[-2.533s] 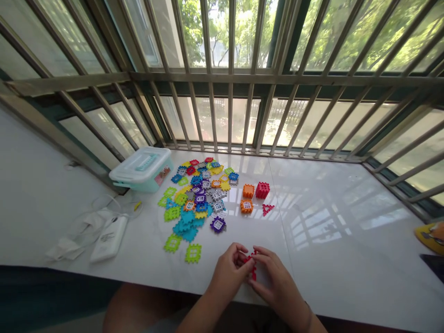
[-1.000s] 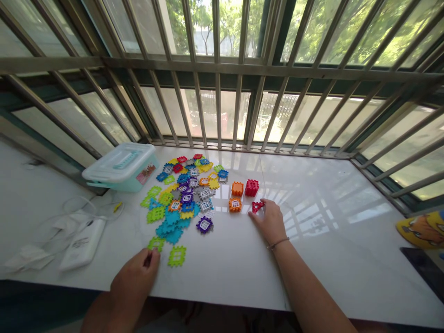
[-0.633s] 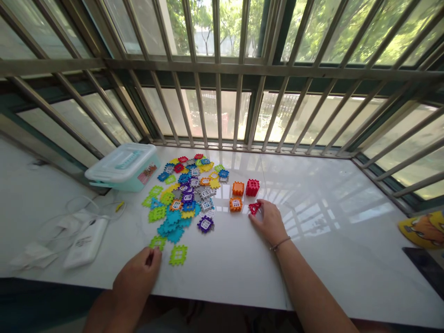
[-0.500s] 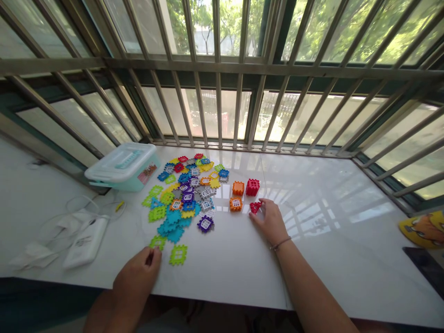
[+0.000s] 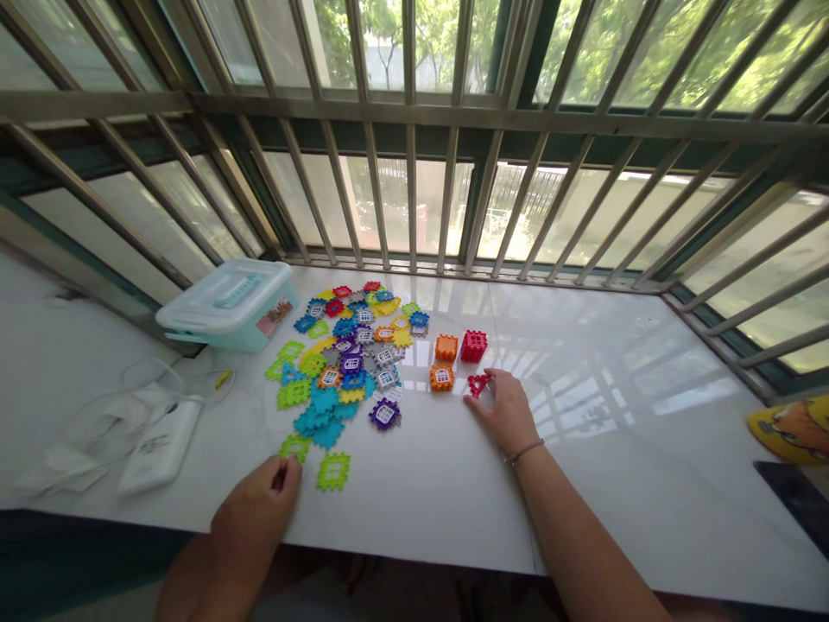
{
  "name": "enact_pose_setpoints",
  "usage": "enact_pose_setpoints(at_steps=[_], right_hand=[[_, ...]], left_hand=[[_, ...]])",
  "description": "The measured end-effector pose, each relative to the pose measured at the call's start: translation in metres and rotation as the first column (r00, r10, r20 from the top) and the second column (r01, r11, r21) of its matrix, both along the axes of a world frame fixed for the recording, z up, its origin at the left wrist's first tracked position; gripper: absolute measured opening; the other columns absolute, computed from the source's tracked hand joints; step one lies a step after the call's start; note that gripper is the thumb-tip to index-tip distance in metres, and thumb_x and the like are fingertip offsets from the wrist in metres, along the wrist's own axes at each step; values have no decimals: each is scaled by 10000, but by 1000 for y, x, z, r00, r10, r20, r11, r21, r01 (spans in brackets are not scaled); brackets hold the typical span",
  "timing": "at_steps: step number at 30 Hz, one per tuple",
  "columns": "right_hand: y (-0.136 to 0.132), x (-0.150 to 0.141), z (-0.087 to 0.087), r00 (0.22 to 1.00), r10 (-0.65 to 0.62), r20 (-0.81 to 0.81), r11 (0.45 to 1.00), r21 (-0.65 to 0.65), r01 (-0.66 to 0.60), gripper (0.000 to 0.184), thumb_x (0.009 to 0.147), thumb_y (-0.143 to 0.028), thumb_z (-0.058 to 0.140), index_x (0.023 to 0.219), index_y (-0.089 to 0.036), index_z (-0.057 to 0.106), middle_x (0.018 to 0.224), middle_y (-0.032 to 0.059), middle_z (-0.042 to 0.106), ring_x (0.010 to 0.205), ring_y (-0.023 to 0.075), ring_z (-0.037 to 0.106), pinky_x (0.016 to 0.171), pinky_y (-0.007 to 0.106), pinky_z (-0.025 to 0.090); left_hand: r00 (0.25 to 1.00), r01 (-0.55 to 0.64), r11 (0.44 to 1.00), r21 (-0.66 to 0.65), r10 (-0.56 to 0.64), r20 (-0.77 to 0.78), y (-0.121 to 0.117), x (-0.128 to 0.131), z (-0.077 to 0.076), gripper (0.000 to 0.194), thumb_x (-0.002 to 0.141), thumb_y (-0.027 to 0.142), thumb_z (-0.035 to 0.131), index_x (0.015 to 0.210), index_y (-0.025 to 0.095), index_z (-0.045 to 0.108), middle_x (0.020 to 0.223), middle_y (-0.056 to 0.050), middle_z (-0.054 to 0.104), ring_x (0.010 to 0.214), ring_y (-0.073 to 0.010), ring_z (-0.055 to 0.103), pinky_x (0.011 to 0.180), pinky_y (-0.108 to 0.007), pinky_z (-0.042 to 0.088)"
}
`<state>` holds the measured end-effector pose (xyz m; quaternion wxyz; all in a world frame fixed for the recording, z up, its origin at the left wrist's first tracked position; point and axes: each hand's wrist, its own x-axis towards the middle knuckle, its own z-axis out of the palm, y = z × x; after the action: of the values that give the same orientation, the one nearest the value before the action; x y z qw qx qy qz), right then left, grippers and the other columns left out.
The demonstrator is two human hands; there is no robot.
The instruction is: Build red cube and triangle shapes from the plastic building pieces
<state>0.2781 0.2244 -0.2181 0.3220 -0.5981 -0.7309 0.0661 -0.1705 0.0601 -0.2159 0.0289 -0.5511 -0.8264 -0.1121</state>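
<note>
My right hand (image 5: 505, 415) lies on the white marble sill, its fingertips pinching a small red triangular plastic piece (image 5: 477, 384). Just beyond that piece stand an orange cube (image 5: 446, 347), a red cube (image 5: 474, 345) and an orange cube with a window panel (image 5: 441, 377), all built from notched tiles. Near the front edge, my left hand (image 5: 256, 510) has curled fingers beside a lime-green notched tile (image 5: 295, 447). Another lime-green tile (image 5: 333, 471) lies just to its right. A heap of multicoloured notched tiles (image 5: 337, 367) spreads beyond my left hand.
A lidded translucent plastic box (image 5: 226, 304) stands left of the heap. Further left lie a white power bank (image 5: 159, 447), cable and tissue (image 5: 61, 471). Steel window bars (image 5: 408, 173) run along the back. A yellow object (image 5: 794, 429) sits at the right edge.
My hands, earlier together on red pieces near the front edge, are now apart: the left is by the green tile and the right is on the red triangle. The view has shifted slightly.
</note>
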Motion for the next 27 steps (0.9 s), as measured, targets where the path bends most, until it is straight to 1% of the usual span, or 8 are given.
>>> enact_pose_setpoints(at_steps=[8, 13, 20, 27], right_hand=[[0, 0, 2, 1000, 10, 26, 1000, -7, -10, 606, 949, -596, 726, 1375, -175, 629, 1320, 173, 729, 1213, 362, 675, 1109, 557, 541], [0, 1, 3, 999, 18, 27, 1000, -15, -18, 592, 952, -581, 719, 1376, -178, 628, 1340, 176, 723, 1230, 370, 672, 1117, 562, 538], [-1, 1, 4, 999, 36, 30, 999, -14, -35, 646, 936, -593, 722, 1418, -176, 614, 1403, 186, 698, 1305, 383, 649, 1173, 578, 510], [-1, 3, 2, 999, 43, 19, 999, -10, -43, 625, 952, -537, 701, 1447, -167, 604, 1387, 188, 705, 1288, 374, 654, 1162, 570, 520]], left_hand=[[1000, -2, 1000, -8, 2, 2, -1, 0, 0, 429, 1081, 490, 462, 772, 231, 609, 820, -59, 699, 716, -204, 556, 637, -310, 245], [1000, -10, 1000, -13, 10, 4, -1, 1, 1, 425, 1079, 491, 457, 782, 235, 622, 823, -62, 699, 726, -212, 564, 638, -315, 245], [1000, -1, 1000, 4, 1, -3, -1, 0, 0, 429, 1081, 501, 455, 784, 237, 617, 806, -53, 682, 717, -207, 559, 640, -315, 254], [1000, 10, 1000, -2, -10, -4, -1, 0, 0, 427, 1083, 496, 452, 785, 236, 614, 819, -59, 692, 719, -210, 564, 641, -317, 255]])
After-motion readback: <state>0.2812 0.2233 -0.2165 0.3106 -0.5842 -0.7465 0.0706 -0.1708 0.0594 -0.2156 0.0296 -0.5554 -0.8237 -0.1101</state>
